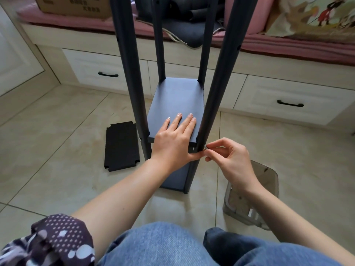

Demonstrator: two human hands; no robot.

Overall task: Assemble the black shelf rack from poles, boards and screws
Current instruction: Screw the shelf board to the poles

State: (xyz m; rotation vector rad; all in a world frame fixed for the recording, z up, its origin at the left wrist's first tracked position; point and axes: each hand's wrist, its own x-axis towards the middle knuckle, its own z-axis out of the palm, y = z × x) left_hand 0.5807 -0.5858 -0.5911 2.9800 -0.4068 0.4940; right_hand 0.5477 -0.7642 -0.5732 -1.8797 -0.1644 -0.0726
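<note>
Both forearms are bare to above the elbow. At seven o'clock, a pushed-up sleeve (pixel 57 240) bunches on the left arm: dark purple-brown fabric printed with small white dots and larger pale blotches. The legs at six o'clock wear light blue denim jeans (pixel 163 246). A dark navy sock (pixel 228 244) shows at five o'clock. The fingernails look pale and glossy.

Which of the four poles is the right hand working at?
The near right pole. The right hand pinches a small metal piece against it just below the board; the other three poles go untouched.
</note>
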